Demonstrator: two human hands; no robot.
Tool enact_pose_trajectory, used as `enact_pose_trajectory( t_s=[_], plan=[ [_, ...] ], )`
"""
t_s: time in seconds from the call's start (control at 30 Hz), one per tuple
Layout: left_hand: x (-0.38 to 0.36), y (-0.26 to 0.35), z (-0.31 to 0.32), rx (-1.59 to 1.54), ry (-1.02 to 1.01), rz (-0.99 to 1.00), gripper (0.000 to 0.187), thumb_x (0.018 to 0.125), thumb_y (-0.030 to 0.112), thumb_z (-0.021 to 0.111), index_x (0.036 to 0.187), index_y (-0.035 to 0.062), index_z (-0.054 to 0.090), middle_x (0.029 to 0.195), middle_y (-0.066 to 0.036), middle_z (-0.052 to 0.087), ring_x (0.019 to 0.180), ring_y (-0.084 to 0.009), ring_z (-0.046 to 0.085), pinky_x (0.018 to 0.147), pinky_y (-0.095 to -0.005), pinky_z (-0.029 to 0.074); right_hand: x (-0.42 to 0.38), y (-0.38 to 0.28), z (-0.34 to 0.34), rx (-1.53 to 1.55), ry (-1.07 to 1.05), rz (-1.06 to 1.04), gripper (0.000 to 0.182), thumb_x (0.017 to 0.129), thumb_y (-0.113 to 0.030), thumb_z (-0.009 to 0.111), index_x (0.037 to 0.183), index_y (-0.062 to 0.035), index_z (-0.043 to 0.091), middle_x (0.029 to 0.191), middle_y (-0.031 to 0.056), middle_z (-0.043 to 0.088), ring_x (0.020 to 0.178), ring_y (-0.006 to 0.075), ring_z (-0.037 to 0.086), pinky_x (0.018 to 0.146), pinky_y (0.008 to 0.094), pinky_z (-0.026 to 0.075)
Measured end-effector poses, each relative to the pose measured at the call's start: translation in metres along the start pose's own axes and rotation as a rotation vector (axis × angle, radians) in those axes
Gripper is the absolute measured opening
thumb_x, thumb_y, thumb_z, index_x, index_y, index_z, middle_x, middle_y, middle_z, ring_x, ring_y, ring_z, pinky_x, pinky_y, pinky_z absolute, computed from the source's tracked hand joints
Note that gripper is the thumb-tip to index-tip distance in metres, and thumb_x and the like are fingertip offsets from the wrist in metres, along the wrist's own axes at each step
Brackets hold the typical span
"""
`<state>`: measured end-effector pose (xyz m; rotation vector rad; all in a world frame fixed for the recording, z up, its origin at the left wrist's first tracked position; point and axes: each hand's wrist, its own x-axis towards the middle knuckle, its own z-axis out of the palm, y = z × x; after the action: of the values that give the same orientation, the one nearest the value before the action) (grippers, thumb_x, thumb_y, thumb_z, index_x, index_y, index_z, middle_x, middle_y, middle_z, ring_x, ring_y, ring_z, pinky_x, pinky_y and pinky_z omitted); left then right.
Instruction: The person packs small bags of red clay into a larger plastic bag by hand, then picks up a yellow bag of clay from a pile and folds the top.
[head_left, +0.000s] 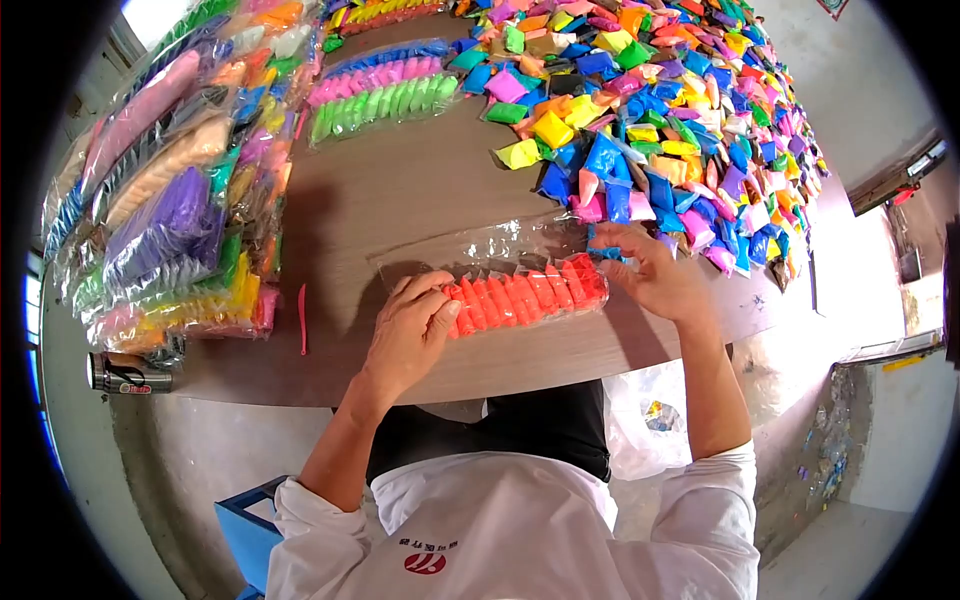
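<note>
A clear plastic bag with a row of red packets (525,298) lies on the brown table near its front edge. My left hand (412,325) is closed on the left end of this bag, thumb and fingers against the last red packet. At the bag's right end is my right hand (655,275), its fingertips close together by the upper right corner, beside a blue packet. What the right fingertips hold, if anything, is too small to tell. The upper part of the bag (480,242) is flat, transparent plastic.
A large heap of small coloured packets (690,130) covers the right back. Filled bags (170,220) are stacked at the left; a bag of blue, pink and green packets (385,95) lies behind. A pink stick (303,320) and a steel flask (130,374) are near the front left.
</note>
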<state>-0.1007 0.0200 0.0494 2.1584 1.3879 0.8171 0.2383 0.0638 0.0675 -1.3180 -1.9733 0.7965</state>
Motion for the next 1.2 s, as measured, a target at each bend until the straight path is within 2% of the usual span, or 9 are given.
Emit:
enact_pose_trajectory(
  t_s=[0.13, 0.23, 0.3, 0.4, 0.6, 0.7, 0.9, 1.0, 1.2],
  plan=[
    [0.001, -0.001, 0.002, -0.007, 0.017, 0.007, 0.030, 0.101, 0.023, 0.054, 0.092, -0.0037, 0.065, 0.120, -0.016, 0.065, 0.106, -0.0356, 0.058, 0.095, -0.0437, 0.046, 0.002, 0.008, 0.012, 0.054, -0.038, -0.096, 0.033, 0.088, -0.009, 0.073, 0.120, -0.0046, 0.066, 0.112, 0.0094, 0.069, 0.103, 0.0193, 0.065, 0.083, 0.0294, 0.051],
    [0.000, -0.002, 0.001, -0.014, 0.024, -0.005, 0.031, 0.101, 0.023, 0.052, 0.092, -0.0031, 0.065, 0.120, -0.016, 0.065, 0.108, -0.0357, 0.058, 0.097, -0.0440, 0.044, 0.001, 0.000, 0.014, 0.082, -0.127, 0.173, 0.029, 0.090, -0.009, 0.073, 0.117, -0.0035, 0.067, 0.118, 0.0092, 0.069, 0.108, 0.0209, 0.064, 0.093, 0.0339, 0.049],
    [0.001, -0.002, 0.001, 0.002, 0.014, -0.012, 0.030, 0.101, 0.024, 0.052, 0.097, -0.0026, 0.067, 0.120, -0.016, 0.066, 0.109, -0.0350, 0.059, 0.098, -0.0438, 0.043, -0.001, 0.001, 0.017, 0.000, -0.075, 0.104, 0.030, 0.088, -0.008, 0.072, 0.117, -0.0036, 0.066, 0.105, 0.0109, 0.070, 0.087, 0.0184, 0.067, 0.075, 0.0321, 0.052],
    [0.001, -0.003, 0.002, 0.000, 0.043, -0.018, 0.030, 0.101, 0.024, 0.052, 0.102, -0.0019, 0.068, 0.117, -0.015, 0.068, 0.108, -0.0337, 0.059, 0.096, -0.0432, 0.043, -0.002, 0.004, 0.016, 0.013, -0.094, 0.034, 0.025, 0.089, -0.009, 0.072, 0.112, -0.0031, 0.068, 0.102, 0.0111, 0.071, 0.083, 0.0199, 0.066, 0.074, 0.0340, 0.052],
    [0.006, 0.002, 0.002, -0.003, 0.031, -0.102, 0.032, 0.101, 0.024, 0.052, 0.106, -0.0024, 0.069, 0.112, -0.015, 0.070, 0.107, -0.0313, 0.061, 0.099, -0.0404, 0.043, -0.001, 0.018, 0.016, -0.192, -0.157, -0.077, 0.023, 0.089, -0.011, 0.071, 0.111, -0.0026, 0.069, 0.101, 0.0132, 0.069, 0.097, 0.0268, 0.066, 0.079, 0.0372, 0.054],
    [0.006, 0.000, 0.005, 0.005, 0.089, -0.061, 0.027, 0.100, 0.023, 0.055, 0.102, 0.0000, 0.070, 0.104, -0.012, 0.072, 0.101, -0.0307, 0.063, 0.092, -0.0415, 0.044, -0.005, 0.014, 0.018, -0.034, -0.089, -0.106, 0.023, 0.090, -0.013, 0.070, 0.111, -0.0027, 0.069, 0.105, 0.0148, 0.068, 0.104, 0.0299, 0.064, 0.084, 0.0380, 0.054],
    [0.007, -0.002, 0.009, -0.011, 0.119, -0.067, 0.027, 0.100, 0.023, 0.055, 0.099, 0.0004, 0.070, 0.098, -0.012, 0.072, 0.099, -0.0306, 0.064, 0.091, -0.0412, 0.045, 0.002, -0.033, 0.026, -0.051, -0.071, -0.035, 0.021, 0.092, -0.017, 0.068, 0.108, -0.0031, 0.070, 0.106, 0.0157, 0.068, 0.102, 0.0317, 0.064, 0.085, 0.0391, 0.053],
    [0.008, 0.001, 0.009, -0.027, 0.121, -0.079, 0.027, 0.100, 0.023, 0.055, 0.097, 0.0006, 0.070, 0.096, -0.012, 0.072, 0.098, -0.0309, 0.064, 0.090, -0.0417, 0.045, 0.016, -0.011, 0.035, -0.089, -0.302, -0.140, 0.020, 0.093, -0.018, 0.067, 0.106, -0.0025, 0.070, 0.101, 0.0152, 0.068, 0.098, 0.0325, 0.064, 0.083, 0.0401, 0.052],
    [0.007, -0.003, 0.013, -0.059, 0.161, -0.077, 0.027, 0.100, 0.022, 0.054, 0.095, 0.0008, 0.070, 0.093, -0.012, 0.071, 0.096, -0.0317, 0.064, 0.086, -0.0427, 0.046, 0.019, -0.011, 0.041, -0.003, -0.251, -0.057, 0.024, 0.095, -0.024, 0.065, 0.106, -0.0025, 0.070, 0.099, 0.0153, 0.069, 0.095, 0.0335, 0.065, 0.082, 0.0413, 0.052]
  ],
)
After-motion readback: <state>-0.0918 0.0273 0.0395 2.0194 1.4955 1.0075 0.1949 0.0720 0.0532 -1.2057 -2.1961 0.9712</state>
